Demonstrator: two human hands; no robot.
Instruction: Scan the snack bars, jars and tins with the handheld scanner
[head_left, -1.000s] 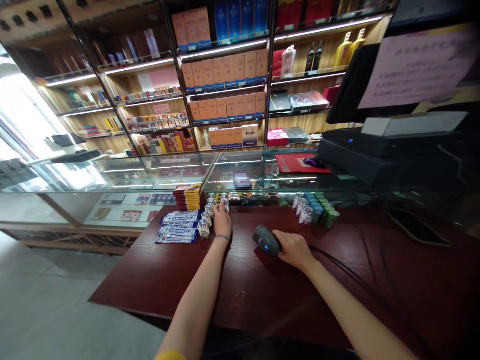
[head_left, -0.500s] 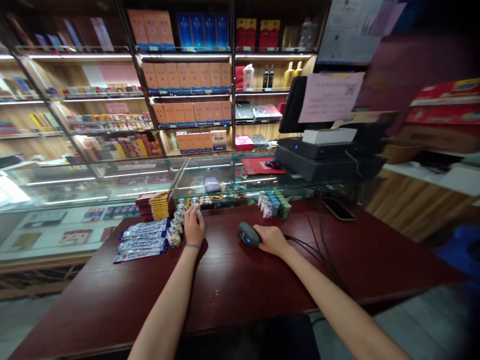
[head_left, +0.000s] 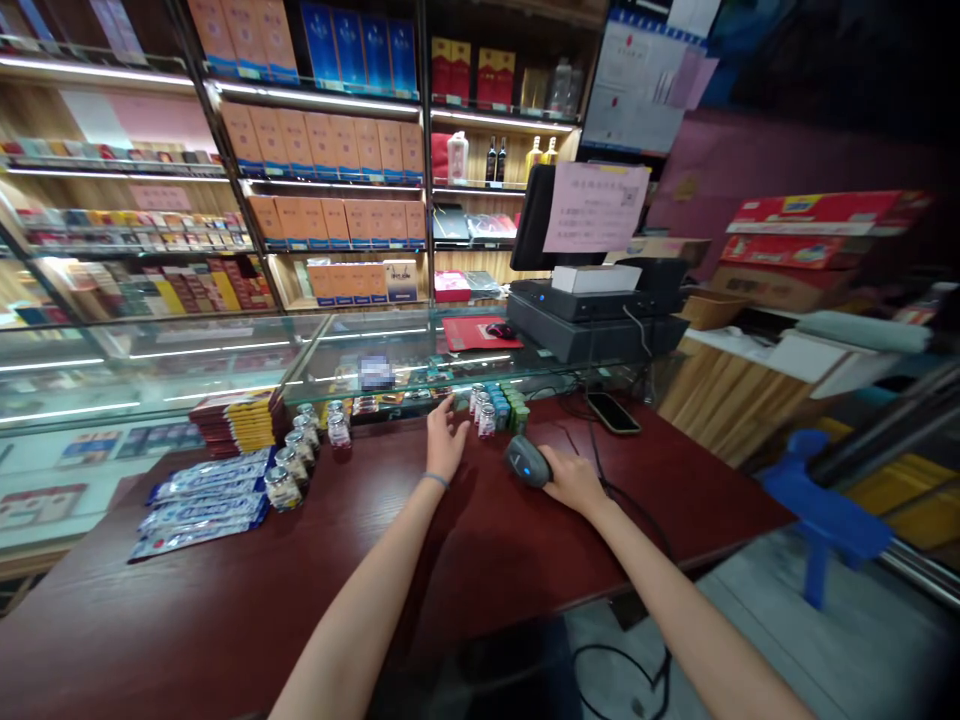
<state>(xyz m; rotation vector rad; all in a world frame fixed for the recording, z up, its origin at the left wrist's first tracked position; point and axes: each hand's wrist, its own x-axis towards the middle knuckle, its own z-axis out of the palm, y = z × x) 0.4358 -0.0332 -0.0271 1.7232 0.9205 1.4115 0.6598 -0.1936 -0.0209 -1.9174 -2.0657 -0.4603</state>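
Dark red-brown counter (head_left: pixel 352 580), blue-and-white sachets (head_left: pixel 206 495) spread at left, red-and-yellow packets (head_left: pixel 251 424) stacked behind, clear small jars (head_left: pixel 294 462) beside, grouped multicoloured containers (head_left: pixel 499 408) toward the back, phone (head_left: pixel 613 412) at right.

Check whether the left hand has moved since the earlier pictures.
Yes, rightward: judged against the leftmost row of jars, the left hand was close beside it and is now clearly apart.

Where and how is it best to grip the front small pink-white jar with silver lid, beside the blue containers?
Probably the silver lid, from above and left: the jar stands upright, its left side free, with blue containers close on its right.
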